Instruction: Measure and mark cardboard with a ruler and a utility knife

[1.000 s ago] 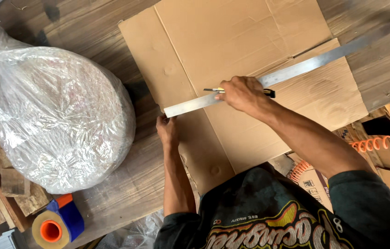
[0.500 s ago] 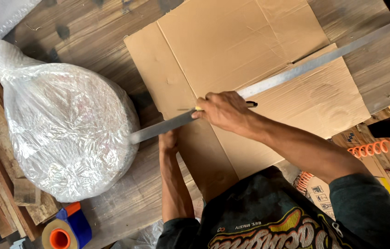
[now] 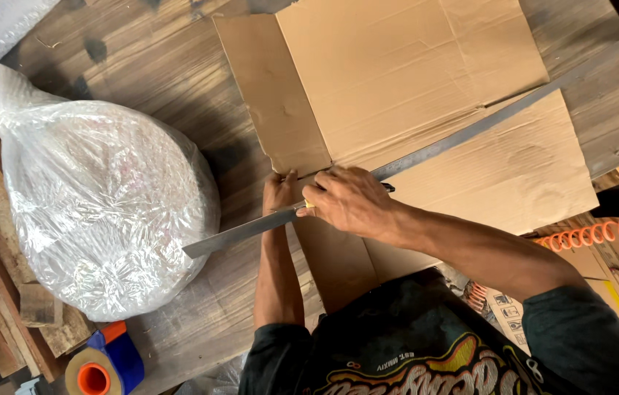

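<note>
Straightedge (image 3: 426,155) slid left since earlier, its end now over the wrapped bundle (image 3: 104,212). Flattened cardboard (image 3: 412,95) lies mid-surface. Left hand (image 3: 280,194) presses flat; right hand (image 3: 349,201) closed around a pen-like tool. Keep ruler pinned firmly.

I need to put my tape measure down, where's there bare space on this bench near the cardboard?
Bare wood shows between the plastic-wrapped bundle and the cardboard's left flap, and below the metal straightedge's left tip toward the tape dispenser. Another strip lies right of the cardboard's top edge. It is crowded where the left hand and right hand press the straightedge.
</note>
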